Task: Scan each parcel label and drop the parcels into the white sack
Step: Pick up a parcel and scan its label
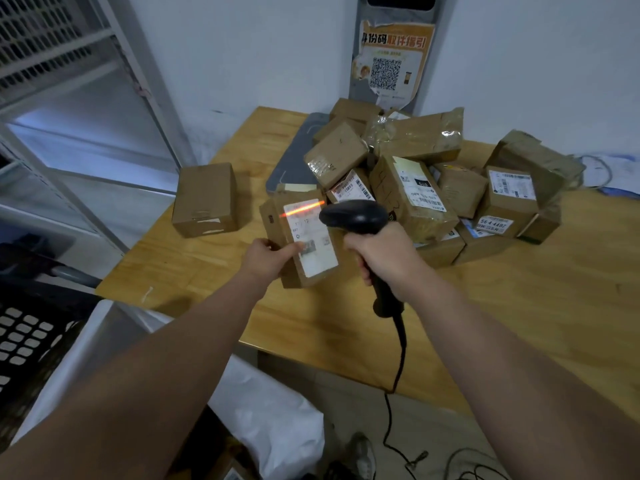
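Note:
My left hand (268, 258) grips a brown cardboard parcel (277, 216) by its lower left edge and tilts its white label (313, 242) up toward me. My right hand (379, 252) holds the handle of a black barcode scanner (353, 216) just right of the parcel. An orange-red scan line (303, 210) lies across the top of the label. The white sack (273, 420) hangs open below the table's near left edge, partly hidden by my left forearm.
A pile of several brown parcels (415, 168) covers the back of the wooden table (519, 323). One box (206, 200) stands alone at the left. The scanner cable (398, 375) drops to the floor. A black crate (27, 341) and metal shelving (69, 98) stand left.

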The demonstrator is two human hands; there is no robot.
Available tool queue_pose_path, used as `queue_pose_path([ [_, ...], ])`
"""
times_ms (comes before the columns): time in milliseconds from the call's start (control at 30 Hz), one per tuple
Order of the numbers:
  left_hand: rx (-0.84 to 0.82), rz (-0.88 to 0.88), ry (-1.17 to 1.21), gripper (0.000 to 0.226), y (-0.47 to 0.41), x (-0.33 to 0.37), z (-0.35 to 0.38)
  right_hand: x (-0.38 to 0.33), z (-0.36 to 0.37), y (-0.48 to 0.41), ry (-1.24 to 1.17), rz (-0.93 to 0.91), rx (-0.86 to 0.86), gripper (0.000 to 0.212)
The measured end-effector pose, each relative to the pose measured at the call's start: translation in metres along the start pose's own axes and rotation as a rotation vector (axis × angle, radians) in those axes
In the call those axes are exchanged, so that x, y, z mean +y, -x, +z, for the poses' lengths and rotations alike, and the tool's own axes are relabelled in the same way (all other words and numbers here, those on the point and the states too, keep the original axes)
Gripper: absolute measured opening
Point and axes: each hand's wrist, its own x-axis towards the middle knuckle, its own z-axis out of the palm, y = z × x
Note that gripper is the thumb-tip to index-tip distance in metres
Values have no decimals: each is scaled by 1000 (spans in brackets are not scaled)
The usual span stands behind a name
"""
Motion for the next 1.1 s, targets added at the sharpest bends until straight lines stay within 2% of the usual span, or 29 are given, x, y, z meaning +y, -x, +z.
queue_pose_path([
  [100, -45, -110, 104, 50, 4, 1, 7, -17, -7, -3, 48, 20, -22, 13],
  [333, -30, -137, 136, 48, 6, 6, 17, -28, -15, -7, 124, 27, -64, 9],
  [567, -18, -162, 150, 53, 10, 3, 17, -26, -14, -16, 138, 22, -90, 7],
  [733, -79, -165, 148, 57, 21, -6, 14, -21, -8, -29, 164, 57, -161, 7],
  [1000, 14, -141, 291, 77, 45, -25, -9, -4, 24, -20, 90, 13, -281, 14],
  [1100, 13, -114, 316, 70, 67, -35, -35, 7, 47, -5, 57, -1, -281, 20],
])
